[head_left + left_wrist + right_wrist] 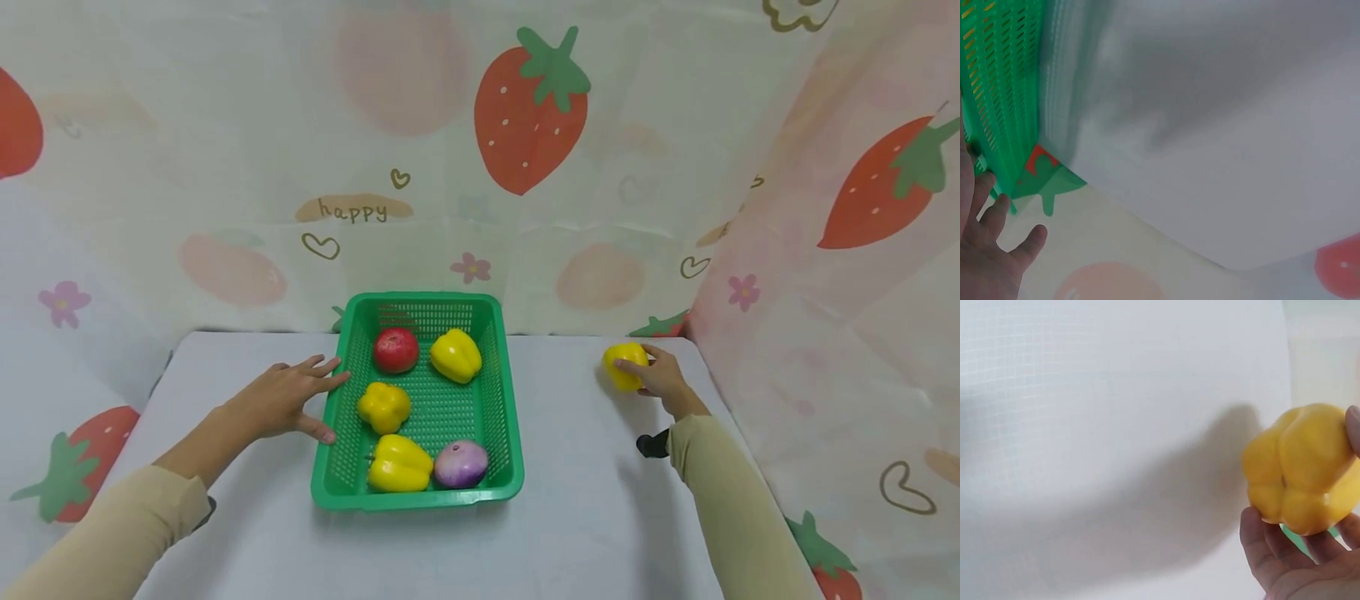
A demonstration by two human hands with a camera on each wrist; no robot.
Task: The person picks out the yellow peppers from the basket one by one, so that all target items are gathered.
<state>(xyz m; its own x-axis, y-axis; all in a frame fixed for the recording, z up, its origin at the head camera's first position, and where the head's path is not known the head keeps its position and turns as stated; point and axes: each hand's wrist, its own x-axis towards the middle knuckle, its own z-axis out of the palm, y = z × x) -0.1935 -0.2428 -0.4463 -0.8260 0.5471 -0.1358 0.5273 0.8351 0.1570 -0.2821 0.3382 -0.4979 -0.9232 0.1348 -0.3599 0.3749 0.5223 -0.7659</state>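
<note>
My right hand grips a yellow bell pepper near the table's back right; in the right wrist view its lobed end faces the camera, fingers below and thumb at the side. At the left rim of a green plastic basket, my left hand is spread with straight fingers. The left wrist view has those fingers beside the basket's outer wall. Inside the basket lie a red round fruit, yellow bell peppers and a purple round vegetable.
The basket stands mid-table on a white cloth. A printed strawberry curtain rises behind the table's back edge and along the sides. A dark object sits at the right wrist, below the cuff.
</note>
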